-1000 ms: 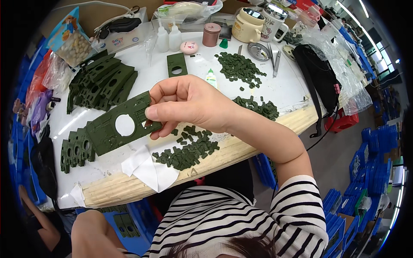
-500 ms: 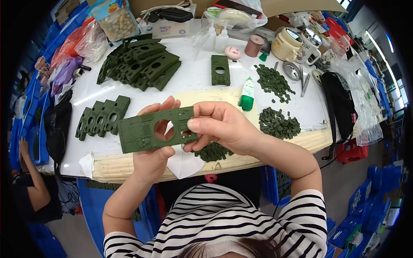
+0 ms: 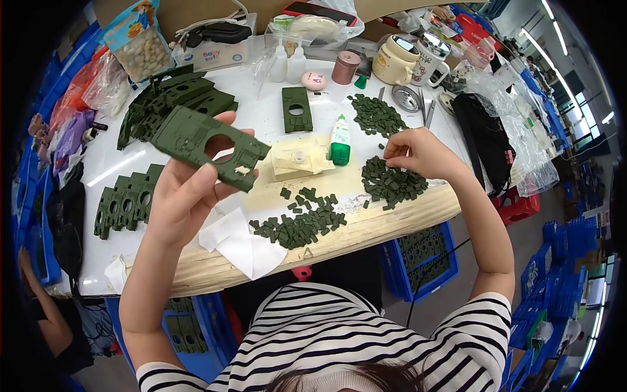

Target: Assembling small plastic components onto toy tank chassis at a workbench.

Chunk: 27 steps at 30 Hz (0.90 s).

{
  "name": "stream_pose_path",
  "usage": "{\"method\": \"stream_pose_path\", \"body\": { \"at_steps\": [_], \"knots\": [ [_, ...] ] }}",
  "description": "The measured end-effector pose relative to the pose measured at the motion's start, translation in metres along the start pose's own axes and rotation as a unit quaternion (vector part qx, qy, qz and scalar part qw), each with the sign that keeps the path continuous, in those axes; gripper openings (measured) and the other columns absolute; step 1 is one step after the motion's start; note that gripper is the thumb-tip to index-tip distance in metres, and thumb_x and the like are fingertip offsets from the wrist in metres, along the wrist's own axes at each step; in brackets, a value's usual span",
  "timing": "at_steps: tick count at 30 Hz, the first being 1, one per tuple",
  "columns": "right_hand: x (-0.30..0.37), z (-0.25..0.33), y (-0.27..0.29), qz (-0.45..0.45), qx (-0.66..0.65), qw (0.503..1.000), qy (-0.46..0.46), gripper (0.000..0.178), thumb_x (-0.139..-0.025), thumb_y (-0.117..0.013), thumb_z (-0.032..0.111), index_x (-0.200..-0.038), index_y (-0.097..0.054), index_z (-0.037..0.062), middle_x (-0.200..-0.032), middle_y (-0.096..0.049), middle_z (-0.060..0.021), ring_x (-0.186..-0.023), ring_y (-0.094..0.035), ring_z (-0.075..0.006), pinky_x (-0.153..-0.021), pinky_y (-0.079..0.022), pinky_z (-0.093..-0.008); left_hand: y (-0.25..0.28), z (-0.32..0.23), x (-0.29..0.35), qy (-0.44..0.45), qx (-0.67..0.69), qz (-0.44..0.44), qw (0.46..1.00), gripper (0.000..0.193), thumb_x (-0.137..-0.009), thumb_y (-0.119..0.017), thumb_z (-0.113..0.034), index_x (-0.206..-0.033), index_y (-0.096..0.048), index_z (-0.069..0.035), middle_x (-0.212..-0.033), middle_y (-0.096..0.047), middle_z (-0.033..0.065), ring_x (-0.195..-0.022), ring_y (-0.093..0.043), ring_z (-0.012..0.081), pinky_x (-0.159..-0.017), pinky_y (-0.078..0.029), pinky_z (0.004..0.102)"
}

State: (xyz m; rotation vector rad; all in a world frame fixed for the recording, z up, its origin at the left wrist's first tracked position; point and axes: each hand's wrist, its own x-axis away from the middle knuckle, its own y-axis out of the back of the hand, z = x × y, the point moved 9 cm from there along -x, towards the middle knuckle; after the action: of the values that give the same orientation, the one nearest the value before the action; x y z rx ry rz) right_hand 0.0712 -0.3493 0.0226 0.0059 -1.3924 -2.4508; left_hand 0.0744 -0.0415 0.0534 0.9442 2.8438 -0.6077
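My left hand [image 3: 186, 202] grips a dark green plastic model-tank hull plate [image 3: 186, 134] by its near edge, raised above the table and tilted. The plate has a large round hole, and my fingers pass behind it. Over the right-hand pile of small green plastic pieces [image 3: 394, 186], my right hand [image 3: 423, 151] has its fingertips pinched together; whatever is between them is too small to make out. Another heap of small pieces [image 3: 297, 225] lies by the table's front edge, and a third heap [image 3: 375, 115] farther back. A similar plate [image 3: 297, 110] lies flat near a green-and-white glue bottle [image 3: 340, 140].
Stacked green plates [image 3: 212, 101] and a leaning row of them [image 3: 130, 202] occupy the left. A tape-covered block [image 3: 300, 158] sits mid-table. White paper [image 3: 245, 245] hangs over the front edge. Mugs [image 3: 395, 60], tweezers [image 3: 429, 112] and a black bag [image 3: 484, 140] are at the right.
My right hand has let go of the hull plate and moved right to the small pieces. My left hand has carried the plate left and up, turning it. The view has shifted a little.
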Motion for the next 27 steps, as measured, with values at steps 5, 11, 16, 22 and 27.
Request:
{"method": "stream_pose_path", "body": {
  "at_steps": [5,11,16,22,27],
  "knots": [
    [-0.009,-0.008,-0.008,0.014,-0.005,1.000,0.010,0.014,-0.075,-0.075,0.003,-0.087,-0.068,-0.0008,-0.078,-0.069,-0.0090,-0.072,-0.066,-0.0158,-0.069,-0.053,-0.0290,-0.002,0.011,-0.028,0.045,-0.005,0.035,0.998,0.064,-0.095,-0.057,-0.026,-0.146,-0.028,0.001,-0.148,-0.036,0.0170,-0.133,-0.044,0.0275,-0.101,-0.051,0.0409],
    [-0.005,-0.005,-0.009,-0.004,-0.024,1.000,0.011,0.013,-0.076,-0.075,0.002,-0.087,-0.068,0.0001,-0.080,-0.067,-0.0084,-0.073,-0.064,-0.0173,-0.066,-0.051,-0.0297,0.017,0.025,-0.025,0.075,0.055,0.014,0.996,0.064,-0.095,-0.056,-0.021,-0.146,-0.026,0.002,-0.143,-0.040,0.0223,-0.129,-0.048,0.0269,-0.100,-0.051,0.0400],
    [0.014,0.034,-0.014,-0.062,0.236,0.963,0.115,0.009,-0.078,-0.067,0.008,-0.086,-0.068,0.0034,-0.081,-0.066,-0.0109,-0.079,-0.064,-0.0307,-0.071,-0.052,-0.0403,0.024,0.032,-0.018,0.097,0.075,-0.003,0.992,0.064,-0.094,-0.056,-0.020,-0.146,-0.026,0.002,-0.141,-0.042,0.0233,-0.128,-0.049,0.0278,-0.100,-0.051,0.0409],
    [0.015,0.041,-0.017,-0.092,0.243,0.958,0.119,0.009,-0.077,-0.066,0.006,-0.085,-0.065,0.0023,-0.077,-0.063,-0.0104,-0.076,-0.063,-0.0297,-0.067,-0.052,-0.0405,0.021,0.035,-0.012,0.114,0.073,0.017,0.991,0.065,-0.094,-0.057,-0.019,-0.147,-0.025,0.000,-0.137,-0.046,0.0234,-0.120,-0.056,0.0263,-0.098,-0.052,0.0384],
    [0.018,0.042,-0.012,-0.139,0.214,0.957,0.135,0.009,-0.076,-0.066,0.002,-0.085,-0.064,0.0020,-0.078,-0.063,-0.0116,-0.073,-0.063,-0.0315,-0.065,-0.052,-0.0401,0.018,0.034,-0.011,0.123,0.076,0.029,0.989,0.068,-0.093,-0.059,-0.021,-0.148,-0.024,-0.001,-0.138,-0.046,0.0226,-0.120,-0.057,0.0260,-0.098,-0.051,0.0378]
  ]
}}
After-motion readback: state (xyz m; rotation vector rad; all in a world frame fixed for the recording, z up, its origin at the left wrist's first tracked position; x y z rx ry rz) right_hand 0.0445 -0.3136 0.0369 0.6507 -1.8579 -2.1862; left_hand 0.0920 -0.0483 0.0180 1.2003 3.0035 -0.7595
